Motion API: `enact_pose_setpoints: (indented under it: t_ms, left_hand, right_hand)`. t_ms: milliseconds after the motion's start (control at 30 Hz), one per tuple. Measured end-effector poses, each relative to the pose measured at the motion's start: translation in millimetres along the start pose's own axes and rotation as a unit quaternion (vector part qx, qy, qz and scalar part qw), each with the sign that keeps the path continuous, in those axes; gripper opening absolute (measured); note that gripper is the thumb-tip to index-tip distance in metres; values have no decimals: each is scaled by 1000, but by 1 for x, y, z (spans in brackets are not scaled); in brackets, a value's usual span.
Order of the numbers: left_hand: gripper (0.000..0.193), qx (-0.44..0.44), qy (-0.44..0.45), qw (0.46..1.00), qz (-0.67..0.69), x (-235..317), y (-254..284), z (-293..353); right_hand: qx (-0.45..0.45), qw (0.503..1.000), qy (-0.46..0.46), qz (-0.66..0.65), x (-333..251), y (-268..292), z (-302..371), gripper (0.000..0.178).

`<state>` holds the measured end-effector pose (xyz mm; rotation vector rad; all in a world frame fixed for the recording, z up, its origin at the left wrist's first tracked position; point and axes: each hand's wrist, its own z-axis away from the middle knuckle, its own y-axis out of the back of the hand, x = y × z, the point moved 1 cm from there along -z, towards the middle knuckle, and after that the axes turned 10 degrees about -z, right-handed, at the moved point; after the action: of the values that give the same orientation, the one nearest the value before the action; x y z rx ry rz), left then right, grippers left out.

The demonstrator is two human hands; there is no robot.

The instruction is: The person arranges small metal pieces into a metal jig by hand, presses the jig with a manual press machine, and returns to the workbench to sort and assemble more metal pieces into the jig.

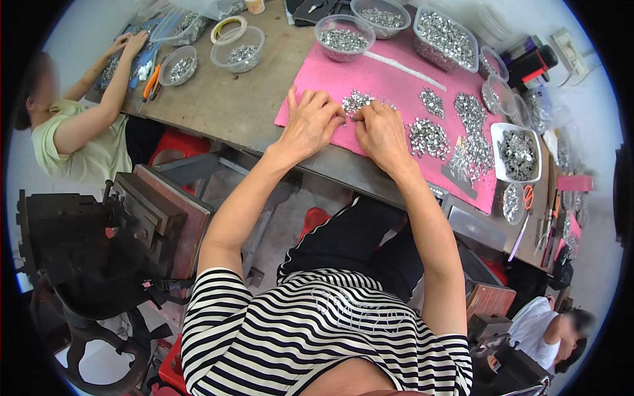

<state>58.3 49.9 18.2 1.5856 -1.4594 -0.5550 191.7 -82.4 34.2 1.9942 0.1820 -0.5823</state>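
Note:
My left hand (309,125) and my right hand (383,135) rest close together near the front edge of a pink cloth (396,72). Fingers of both are curled in and pinched; whatever lies between the tips is too small or hidden. Just beyond them spreads a pile of small silver metal pieces (357,101), partly covered by my right hand. To the right of that hand lies another heap of shiny pieces (428,138), with a smaller heap (432,103) behind it. Farther right are more metal pieces (469,112) and a pile of thin slivers (472,158) beside a flat grey strip (458,182).
Clear plastic tubs of metal pieces (344,39) line the cloth's far side. A white dish (496,135) and orange-handled scissors (528,197) are at right. At left are orange-handled pliers (152,82), a tape roll (228,30) and a co-worker's hands (132,43). Another person (538,330) sits lower right.

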Motion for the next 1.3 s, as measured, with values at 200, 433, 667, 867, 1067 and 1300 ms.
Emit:
enact_pose_setpoints:
  t_ms: [200,433,667,867,1067,1300]
  left_hand:
    - [13,10,10,1000,1,4,6,4]
    - [12,26,46,999,-6,11,10,6]
    - [13,-2,63,998,-9,13,7,5]
    - [13,9,69,997,-15,18,7,8]
    - [12,16,73,997,-18,20,3,8]
    - [13,92,50,993,-44,24,0,14]
  right_hand:
    - [15,1000,16,-22,2,2,5,9]
    - [40,999,28,8,-4,-6,-3,12]
    - [16,999,43,-15,4,-6,-5,9]
    - [15,999,41,-23,3,-6,-4,9]
    - [38,998,23,-49,1,-6,-10,7]
    - [50,991,106,62,-1,-12,-11,8]
